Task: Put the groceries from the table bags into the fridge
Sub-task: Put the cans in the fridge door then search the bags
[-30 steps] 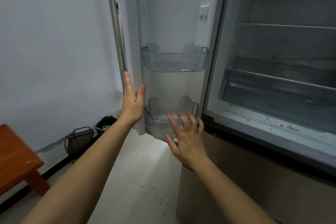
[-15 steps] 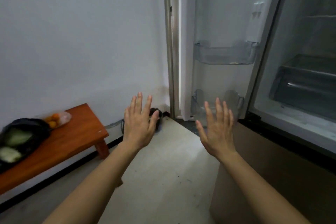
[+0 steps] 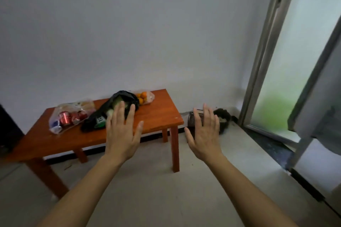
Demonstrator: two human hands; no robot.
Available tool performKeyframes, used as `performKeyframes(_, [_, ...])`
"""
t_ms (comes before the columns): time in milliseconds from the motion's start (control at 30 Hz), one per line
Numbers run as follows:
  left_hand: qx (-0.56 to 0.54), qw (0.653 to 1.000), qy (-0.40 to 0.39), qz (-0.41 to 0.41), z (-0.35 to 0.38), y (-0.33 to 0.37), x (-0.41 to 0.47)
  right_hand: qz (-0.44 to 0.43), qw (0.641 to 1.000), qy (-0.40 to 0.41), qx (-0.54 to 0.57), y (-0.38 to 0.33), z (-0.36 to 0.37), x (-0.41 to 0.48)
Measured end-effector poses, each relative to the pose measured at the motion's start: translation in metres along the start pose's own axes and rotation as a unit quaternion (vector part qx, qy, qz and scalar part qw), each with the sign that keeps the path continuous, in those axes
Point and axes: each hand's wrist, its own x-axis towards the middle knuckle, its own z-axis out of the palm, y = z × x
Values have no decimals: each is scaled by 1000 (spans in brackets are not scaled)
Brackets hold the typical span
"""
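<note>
Orange-brown wooden tabletop [image 3: 156,116], frame centre-left: clear plastic bag of red cans [image 3: 71,116], black plastic bag of greens [image 3: 118,105], clear bag of oranges [image 3: 144,97].

Three bags on the table [image 3: 156,120] — cans bag [image 3: 70,116] left, vegetable bag [image 3: 118,105] middle, fruit bag [image 3: 145,97] right-rear.

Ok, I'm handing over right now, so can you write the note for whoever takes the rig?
Left hand: open, empty, raised toward the table.
Right hand: open, empty, raised beside it.
On the table: clear bag with red cans at the left, black bag with greens in the middle, clear bag of oranges behind it to the right.
Done: fridge door stands open at the right.
Left: no bag picked up yet; everything in them has yet to be put away.
</note>
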Motion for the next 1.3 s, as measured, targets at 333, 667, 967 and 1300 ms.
performKeyframes(333, [14,998,-27,-57,18,-208,49,-62,996,-56,24,-171,115,104])
performKeyframes(667, [49,984,-130,-114,98,-328,123,-53,990,-118,45,-216,235,183])
performKeyframes(967, [99,963,-191,-165,158,-450,215,-77,968,-202,128,-284,389,322])
performKeyframes(1300, [52,936,-252,-239,178,-580,271,-206,902,-283,253,-445,484,440])
